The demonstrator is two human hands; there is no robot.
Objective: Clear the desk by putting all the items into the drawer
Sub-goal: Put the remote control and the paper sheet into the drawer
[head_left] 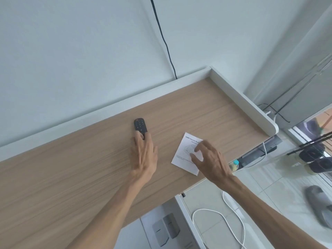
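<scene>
A black remote control [139, 126] lies on the wooden desk [71, 168], near its back rail. My left hand [143, 155] rests flat on the desk with its fingertips over the remote's near end. A white paper leaflet [183, 155] with printed text and a drawing lies to the right, by the desk's front edge. My right hand [208, 159] hovers over it, fingers spread and curled, fingertips touching the sheet. Below the desk edge the white drawer [186, 218] stands pulled out, with a white cable [231, 223] coiled inside.
A white raised rail [240, 97] borders the desk's back and right end. A black cord [165, 42] runs down the wall behind. On the floor to the right are grey slippers [318, 203], a bottle with a teal cap [234, 165] and shoes.
</scene>
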